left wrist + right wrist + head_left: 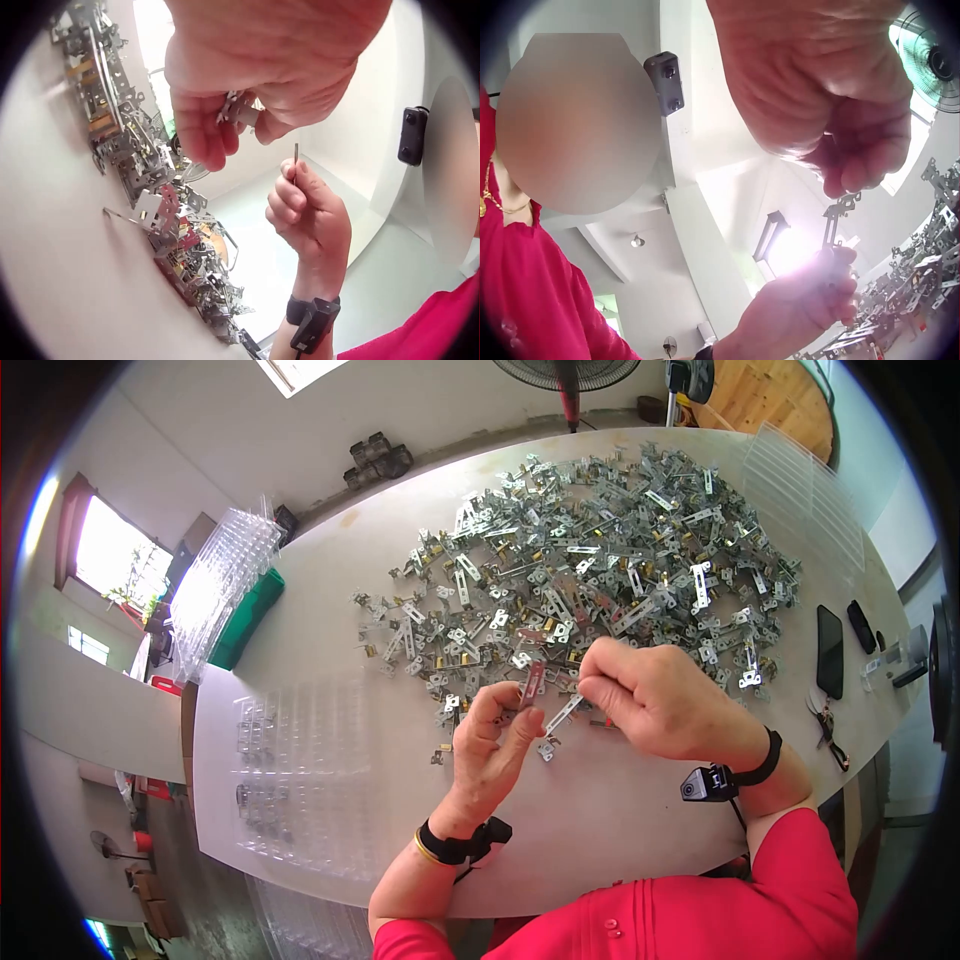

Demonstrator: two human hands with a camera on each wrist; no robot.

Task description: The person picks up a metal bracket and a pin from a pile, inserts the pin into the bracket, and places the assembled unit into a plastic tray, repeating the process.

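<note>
My left hand [490,745] pinches a slotted metal bracket [534,682] between thumb and fingers at the near edge of a heap. In the left wrist view, a bent metal end [240,112] of it shows between the fingertips. Just to the right, my right hand [665,700] has its fingers curled and pinches one end of a narrow slotted metal strip [563,714]. That strip [296,155] appears edge-on in the left wrist view, sticking up from thumb and forefinger. The two hands are close together, above the table, with the right wrist view showing the bracket [830,227] between them.
A large heap of metal brackets [600,560] covers the table's far middle. Clear plastic trays [300,770] lie at left, another sheet [805,490] far right. A phone [830,650] and cutters [827,730] lie right. Stacked clear trays [222,575] stand beyond the left edge.
</note>
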